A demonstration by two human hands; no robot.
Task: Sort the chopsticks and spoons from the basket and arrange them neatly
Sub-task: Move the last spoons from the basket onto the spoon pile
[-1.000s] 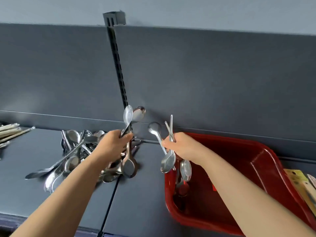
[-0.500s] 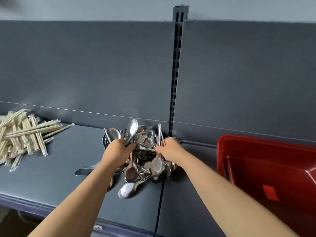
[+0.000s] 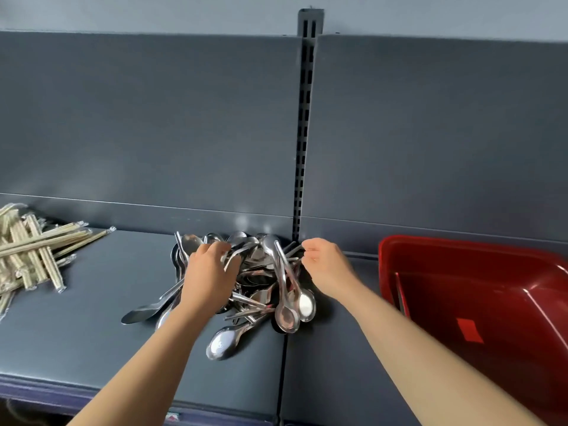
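A heap of metal spoons (image 3: 255,281) lies on the dark grey shelf (image 3: 92,318), against the back panel. My left hand (image 3: 209,278) is down on the left side of the heap, fingers curled over some spoons. My right hand (image 3: 325,265) hovers at the heap's right edge with loosely curled fingers and nothing in it. Two spoons (image 3: 292,305) lie bowl-forward just left of that hand. Wrapped chopsticks (image 3: 30,250) are piled at the far left. The red basket (image 3: 399,244) stands on the right, and a thin utensil (image 3: 401,293) leans inside its left wall.
A slotted upright post (image 3: 304,133) runs up the back panel behind the heap. A seam (image 3: 284,364) splits the shelf in front of the spoons. The shelf's front edge (image 3: 92,392) is close below my arms.
Both hands have dropped onto the heap. The spoons my right hand held now lie on the pile, free of it. The left hand's spoons no longer stand upright.
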